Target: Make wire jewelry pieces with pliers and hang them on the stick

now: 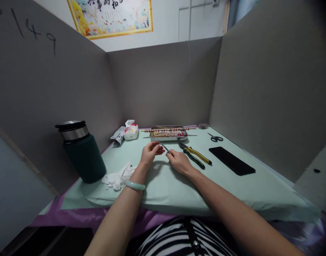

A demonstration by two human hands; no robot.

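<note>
Over the near middle of the table, my left hand is closed in a pinch, with small red bits showing at its fingertips. Whether these are beads or painted nails I cannot tell. My right hand is wrapped round a thin metal tool, perhaps tweezers, whose tip reaches to the left fingertips. Just beyond both hands stands a metal tray of small red, gold and clear beads. Beaded sticks lie across its top. Right of my right hand are pliers with green and yellow handles.
A dark green bottle stands at left, beside a crumpled white cloth or glove. Farther back are a tissue pack and a silvery packet. Scissors and a black phone lie at right. Grey partitions enclose the table.
</note>
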